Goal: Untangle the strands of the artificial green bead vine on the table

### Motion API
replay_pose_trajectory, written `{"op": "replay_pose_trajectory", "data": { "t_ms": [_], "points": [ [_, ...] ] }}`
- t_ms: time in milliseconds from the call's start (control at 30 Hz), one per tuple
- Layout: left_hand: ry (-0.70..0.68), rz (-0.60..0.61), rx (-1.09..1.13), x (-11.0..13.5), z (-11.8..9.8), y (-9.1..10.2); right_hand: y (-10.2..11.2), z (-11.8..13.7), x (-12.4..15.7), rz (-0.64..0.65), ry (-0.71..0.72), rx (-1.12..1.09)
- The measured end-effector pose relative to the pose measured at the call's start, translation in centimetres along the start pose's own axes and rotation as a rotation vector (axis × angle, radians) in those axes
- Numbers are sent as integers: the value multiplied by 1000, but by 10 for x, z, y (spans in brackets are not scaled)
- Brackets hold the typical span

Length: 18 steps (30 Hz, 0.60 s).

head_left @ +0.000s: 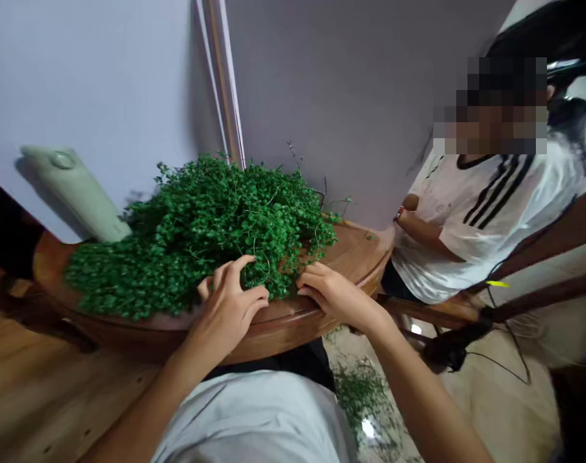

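Observation:
A large heap of small-leaved green sprigs (225,218) covers much of the wooden table (355,244) in front of me. My left hand (230,296) is at the front edge of the heap, its thumb and fingers curved and apart, with nothing visible between them. A short gap away, my right hand (324,289) rests low by the table's front rim. Its fingers are pinched together on the ends of some sprigs at the heap's right front; the fingertips are partly hidden among the leaves.
A pale green cylindrical device (81,193) stands tilted at the left, against the wall. On the right sits another person in a white shirt (495,212). Loose green trimmings (360,392) lie on the floor below, and a black cable (505,370) runs further right.

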<state>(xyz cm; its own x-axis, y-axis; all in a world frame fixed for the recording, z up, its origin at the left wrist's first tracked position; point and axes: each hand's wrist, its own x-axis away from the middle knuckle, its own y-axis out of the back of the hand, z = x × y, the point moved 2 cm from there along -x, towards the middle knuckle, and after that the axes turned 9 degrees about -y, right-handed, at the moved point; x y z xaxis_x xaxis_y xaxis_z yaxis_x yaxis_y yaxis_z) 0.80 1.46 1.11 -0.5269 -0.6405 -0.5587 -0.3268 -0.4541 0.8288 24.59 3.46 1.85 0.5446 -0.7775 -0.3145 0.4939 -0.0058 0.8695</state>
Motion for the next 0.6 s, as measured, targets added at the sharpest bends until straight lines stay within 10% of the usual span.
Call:
{"op": "replay_pose_trajectory", "data": {
  "t_ms": [600],
  "points": [
    [40,-29,87,6,5,0,0,-9,-2,-24,38,-143]
  ]
}}
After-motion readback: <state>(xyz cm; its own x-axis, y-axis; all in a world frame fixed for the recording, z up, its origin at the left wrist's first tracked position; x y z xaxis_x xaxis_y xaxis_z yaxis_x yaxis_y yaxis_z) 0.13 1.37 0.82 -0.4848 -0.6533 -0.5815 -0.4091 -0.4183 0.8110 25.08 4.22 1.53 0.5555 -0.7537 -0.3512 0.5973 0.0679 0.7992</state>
